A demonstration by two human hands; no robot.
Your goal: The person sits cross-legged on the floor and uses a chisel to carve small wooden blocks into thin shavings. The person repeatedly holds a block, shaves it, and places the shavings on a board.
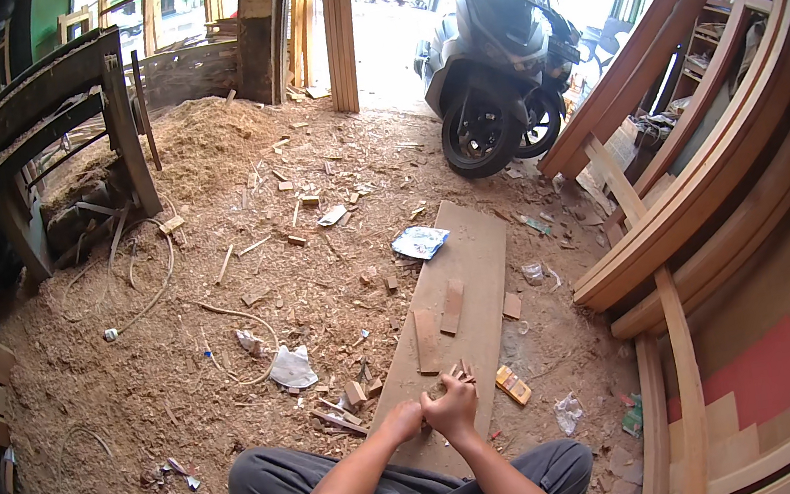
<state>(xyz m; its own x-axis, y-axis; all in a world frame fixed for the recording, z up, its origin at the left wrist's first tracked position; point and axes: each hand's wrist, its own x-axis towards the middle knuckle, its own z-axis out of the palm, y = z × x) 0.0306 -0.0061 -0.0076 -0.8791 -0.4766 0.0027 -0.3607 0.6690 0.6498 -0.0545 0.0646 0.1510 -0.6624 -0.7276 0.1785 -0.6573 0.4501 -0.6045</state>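
A long flat board [481, 260] lies on the shaving-strewn floor, and both hands are low over its near part, the wrists almost together. The right hand [452, 407] is closed around a few thin wooden sticks [464, 375], whose ends poke up past its fingers, above the board. The left hand [402, 422] is curled in against the right one, over the board's left edge — whether it grips anything itself I cannot tell, since its fingers are turned away.

On the board, just beyond the hands, lie two flat wooden pieces: a longer one [426, 341] and, a little further up the board, a shorter one [452, 307]. A blue-and-white packet [421, 242] rests across the board's left edge towards its far end. Right of the board are a yellow packet [513, 385], near the right hand, and a small wood offcut [512, 305]. Left of the board lie a crumpled white sheet [293, 368] and a stubby block [355, 393].

Beyond the board's far end stands a motorcycle [502, 60]; well to the board's right lean curved wooden frames [715, 227]. Dark-trousered legs [282, 485] fold around the board's near end.
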